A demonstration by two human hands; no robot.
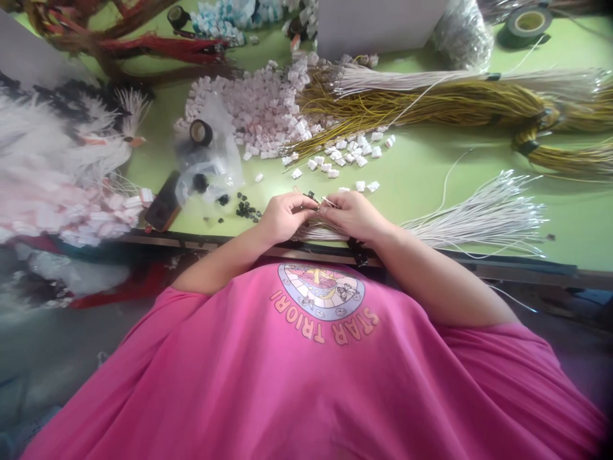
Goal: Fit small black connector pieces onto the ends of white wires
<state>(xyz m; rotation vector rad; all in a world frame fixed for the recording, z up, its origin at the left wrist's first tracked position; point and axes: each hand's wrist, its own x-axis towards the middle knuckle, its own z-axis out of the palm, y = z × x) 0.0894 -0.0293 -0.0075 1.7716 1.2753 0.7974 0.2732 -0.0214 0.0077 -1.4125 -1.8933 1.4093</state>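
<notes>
My left hand and my right hand meet at the table's front edge with their fingertips pinched close together. Thin pale wire ends show at the right fingertips. Whatever small piece the left fingers pinch is too small to make out. Under and between both hands lies a bundle of wires. Just beyond the hands are loose white connector housings. Small black pieces lie scattered left of my left hand. To the right of my right hand, a fan of white wires with metal tips spreads over the table.
A large heap of white connectors sits at the back middle, with yellow-green wire bundles to its right. A clear plastic bag and a dark box-shaped object lie left. A black tape roll is back right.
</notes>
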